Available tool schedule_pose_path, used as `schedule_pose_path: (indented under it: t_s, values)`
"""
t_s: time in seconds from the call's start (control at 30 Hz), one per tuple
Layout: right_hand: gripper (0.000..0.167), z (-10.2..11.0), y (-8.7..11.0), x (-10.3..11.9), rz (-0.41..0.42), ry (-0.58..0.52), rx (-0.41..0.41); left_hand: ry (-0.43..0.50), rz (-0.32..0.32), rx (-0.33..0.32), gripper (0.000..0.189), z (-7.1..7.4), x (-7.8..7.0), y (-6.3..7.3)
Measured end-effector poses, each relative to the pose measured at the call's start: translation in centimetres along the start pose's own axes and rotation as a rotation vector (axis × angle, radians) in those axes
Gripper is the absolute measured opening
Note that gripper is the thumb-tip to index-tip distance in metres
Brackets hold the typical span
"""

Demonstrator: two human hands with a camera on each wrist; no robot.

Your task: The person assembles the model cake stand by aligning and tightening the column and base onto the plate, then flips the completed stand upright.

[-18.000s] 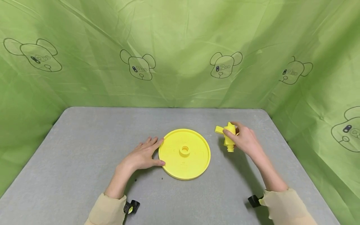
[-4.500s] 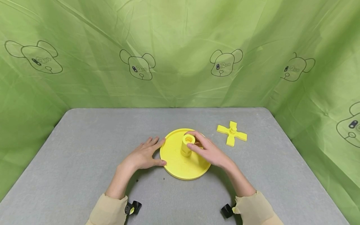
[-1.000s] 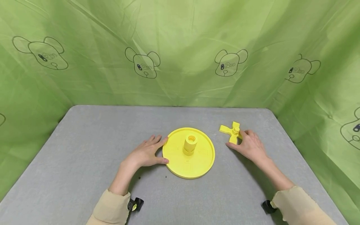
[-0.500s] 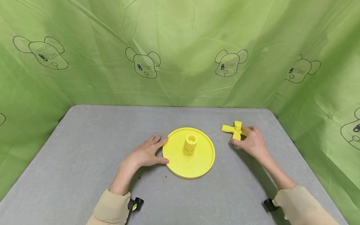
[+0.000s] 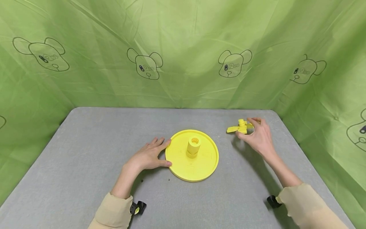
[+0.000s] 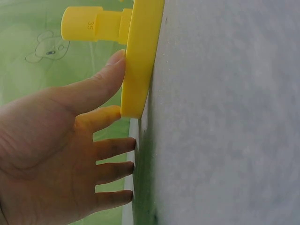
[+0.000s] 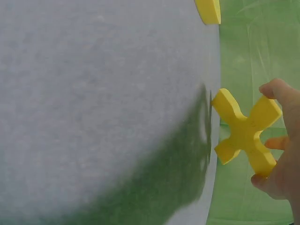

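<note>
A round yellow base plate [image 5: 177, 167] with a raised rim lies on the table, and a hollow yellow post [image 5: 193, 147] stands upright at its centre. The left wrist view shows the number 35 on the post [image 6: 82, 23]. My left hand [image 5: 148, 156] rests at the plate's left edge, thumb and index fingertip touching the rim, the other fingers straight and spread. Right of the plate, my right hand [image 5: 258, 136] pinches a yellow four-armed cross piece [image 5: 242, 128] by its arms, stud upward. In the right wrist view the cross piece's flat underside [image 7: 243, 136] shows, tilted above the table.
The grey table [image 5: 114, 127] has rounded far corners. Green cloth [image 5: 183, 82] printed with bear faces hangs behind and at both sides. Two small dark specks lie near the left wrist. A black wrist camera [image 5: 140, 207] sits at each sleeve.
The post, in the right hand at first, now stands on the plate. The right hand has since picked up the cross piece, raising and tilting it. The left hand has stayed at the rim.
</note>
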State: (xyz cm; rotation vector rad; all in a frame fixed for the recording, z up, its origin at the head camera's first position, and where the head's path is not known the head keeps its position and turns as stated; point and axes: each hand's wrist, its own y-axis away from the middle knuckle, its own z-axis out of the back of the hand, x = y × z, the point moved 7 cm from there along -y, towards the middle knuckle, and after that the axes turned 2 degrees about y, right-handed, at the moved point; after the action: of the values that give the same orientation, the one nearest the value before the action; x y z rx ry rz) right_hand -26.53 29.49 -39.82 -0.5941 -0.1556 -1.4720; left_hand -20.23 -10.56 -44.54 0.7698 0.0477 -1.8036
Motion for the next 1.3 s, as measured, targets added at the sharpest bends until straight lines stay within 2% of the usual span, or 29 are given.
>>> schedule_pose_path:
  t_s: [0.4,0.6,0.87,1.3]
  values:
    - [0.078,0.8,-0.3,0.6,-0.041,-0.097,-0.061,0.003,0.002,0.002,0.093,0.0,0.0,0.0]
    - [0.080,1.3,-0.4,1.2,-0.057,-0.108,-0.068,0.002,0.002,0.006,0.093,0.0,0.0,0.0]
    - [0.080,2.5,-0.6,2.2,-0.060,-0.129,-0.097,-0.002,0.001,0.008,0.093,0.0,0.1,-0.1]
    - [0.082,4.0,-0.9,4.3,-0.065,-0.253,-0.103,-0.001,0.001,0.010,0.093,-0.1,0.1,-0.1]
